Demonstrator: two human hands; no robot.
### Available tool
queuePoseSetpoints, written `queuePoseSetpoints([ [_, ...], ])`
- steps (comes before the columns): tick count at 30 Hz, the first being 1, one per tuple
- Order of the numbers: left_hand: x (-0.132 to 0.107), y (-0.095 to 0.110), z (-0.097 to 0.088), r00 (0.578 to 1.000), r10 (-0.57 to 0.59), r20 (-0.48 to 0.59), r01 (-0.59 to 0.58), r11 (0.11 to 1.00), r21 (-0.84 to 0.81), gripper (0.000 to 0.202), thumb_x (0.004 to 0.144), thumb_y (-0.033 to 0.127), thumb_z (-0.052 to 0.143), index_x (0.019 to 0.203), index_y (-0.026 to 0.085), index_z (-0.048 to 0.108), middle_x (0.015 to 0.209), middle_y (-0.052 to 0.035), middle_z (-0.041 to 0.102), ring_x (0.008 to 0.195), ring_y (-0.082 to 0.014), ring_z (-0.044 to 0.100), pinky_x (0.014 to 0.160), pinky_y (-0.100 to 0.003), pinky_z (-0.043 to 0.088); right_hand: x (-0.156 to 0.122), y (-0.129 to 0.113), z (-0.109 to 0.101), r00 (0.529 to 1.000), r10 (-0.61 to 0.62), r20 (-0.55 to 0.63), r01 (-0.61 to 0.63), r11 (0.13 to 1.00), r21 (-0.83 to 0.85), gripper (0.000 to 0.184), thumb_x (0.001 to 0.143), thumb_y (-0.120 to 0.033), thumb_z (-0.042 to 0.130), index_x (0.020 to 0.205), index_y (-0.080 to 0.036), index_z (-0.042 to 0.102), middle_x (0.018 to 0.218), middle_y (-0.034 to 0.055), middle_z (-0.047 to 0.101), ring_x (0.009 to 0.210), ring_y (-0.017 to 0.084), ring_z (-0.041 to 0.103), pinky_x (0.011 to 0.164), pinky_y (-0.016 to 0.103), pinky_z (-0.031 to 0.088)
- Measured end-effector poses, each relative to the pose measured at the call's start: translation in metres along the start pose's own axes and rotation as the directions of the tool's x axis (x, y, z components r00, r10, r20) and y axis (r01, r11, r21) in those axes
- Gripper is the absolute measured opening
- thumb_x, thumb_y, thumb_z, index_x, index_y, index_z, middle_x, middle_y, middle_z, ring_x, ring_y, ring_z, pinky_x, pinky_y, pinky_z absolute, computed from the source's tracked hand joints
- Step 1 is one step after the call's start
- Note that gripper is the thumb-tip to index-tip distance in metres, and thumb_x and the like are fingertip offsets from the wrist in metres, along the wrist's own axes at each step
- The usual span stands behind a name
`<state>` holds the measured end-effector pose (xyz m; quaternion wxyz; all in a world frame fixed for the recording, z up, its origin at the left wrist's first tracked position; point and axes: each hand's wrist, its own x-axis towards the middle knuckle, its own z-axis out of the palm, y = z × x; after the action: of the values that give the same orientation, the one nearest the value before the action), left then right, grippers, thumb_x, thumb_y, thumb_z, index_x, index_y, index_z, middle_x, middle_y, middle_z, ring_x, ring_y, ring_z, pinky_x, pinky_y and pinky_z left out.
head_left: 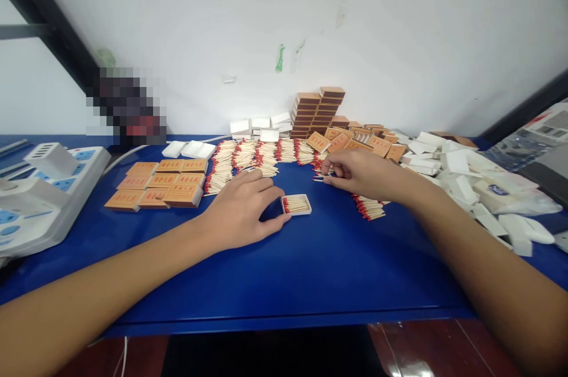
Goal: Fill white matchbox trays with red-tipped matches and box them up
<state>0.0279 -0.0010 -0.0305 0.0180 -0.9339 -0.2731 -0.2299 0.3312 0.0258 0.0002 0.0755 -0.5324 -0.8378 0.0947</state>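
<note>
A white matchbox tray [309,210] lies on the blue table, partly filled with red-headed matches [296,205]. My left hand [244,208] has its thumb and forefinger around the tray's left end. To the right of the tray, my right hand [361,173] is closed in a pinch over loose matches, whose red heads [316,177] poke out at the fingertips; how many it holds is hidden. A row of match heaps [266,155] runs behind both hands. Below my right wrist lies another small heap of matches [369,208].
Orange labelled matchboxes [162,181] stand in rows at left, near a white power strip [66,199]. Matchbox stacks [317,110] rise by the wall, with white trays [261,125] beside them. Loose trays [461,167] and a plastic tissue pack [510,190] crowd the right.
</note>
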Motion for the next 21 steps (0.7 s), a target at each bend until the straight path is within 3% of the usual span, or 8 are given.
queuePoseSetpoints([
  [16,0.001,0.001,0.0,1.0,-0.004,0.008,0.004,1.0,0.001,0.031,0.102,0.044,0.066,0.109,0.016,0.078,0.086,-0.0057,0.07,0.087,-0.0236,0.062,0.083,-0.039,0.05,0.001,-0.003,0.008,0.998,-0.048,-0.035,0.048,0.999,0.014,0.025,0.101,-0.04,0.052,0.09,-0.021,0.064,0.08,0.0058,0.067,0.071,0.02,0.057,0.066,0.032,0.038],
  [21,0.001,0.001,0.0,1.0,-0.007,0.011,0.007,1.0,0.01,0.03,0.102,0.044,0.067,0.109,0.016,0.078,0.086,-0.0054,0.07,0.087,-0.0239,0.063,0.084,-0.039,0.05,0.001,-0.006,0.011,0.999,-0.038,0.009,0.038,0.999,0.016,0.025,0.101,-0.04,0.051,0.088,-0.022,0.064,0.079,0.0052,0.066,0.07,0.02,0.056,0.066,0.033,0.038],
])
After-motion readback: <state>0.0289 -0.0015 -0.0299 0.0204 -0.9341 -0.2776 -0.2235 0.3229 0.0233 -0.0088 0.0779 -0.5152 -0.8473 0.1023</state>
